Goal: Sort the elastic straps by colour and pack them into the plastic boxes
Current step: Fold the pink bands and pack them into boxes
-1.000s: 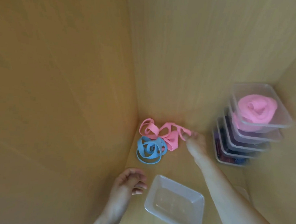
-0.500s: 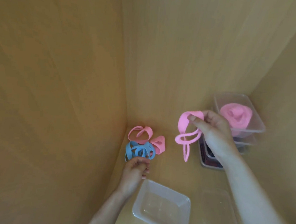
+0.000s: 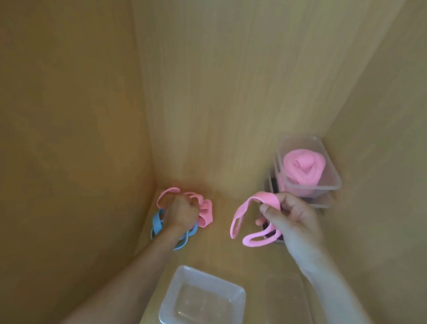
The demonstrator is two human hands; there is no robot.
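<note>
My right hand (image 3: 291,223) pinches a pink elastic strap (image 3: 244,214) that hangs in loops above the wooden shelf floor. My left hand (image 3: 181,211) reaches into the back left corner and its curled fingers close on a pink strap (image 3: 205,210) in the small heap there. Blue straps (image 3: 157,222) lie under that wrist. A stack of clear plastic boxes (image 3: 332,180) stands in the back right corner, its top box holding rolled pink straps (image 3: 303,168). An empty clear box (image 3: 167,308) lies near me at the front.
Wooden walls close in on the left (image 3: 58,125), back (image 3: 238,87) and right (image 3: 396,174). A clear flat lid or box (image 3: 290,314) lies right of the empty box. Dark straps show in the lower boxes of the stack, behind my right hand.
My left hand has moved forward from the blue straps onto the pink ones in the corner and closed on them. My right hand still holds its pink strap, slightly lower and nearer.
</note>
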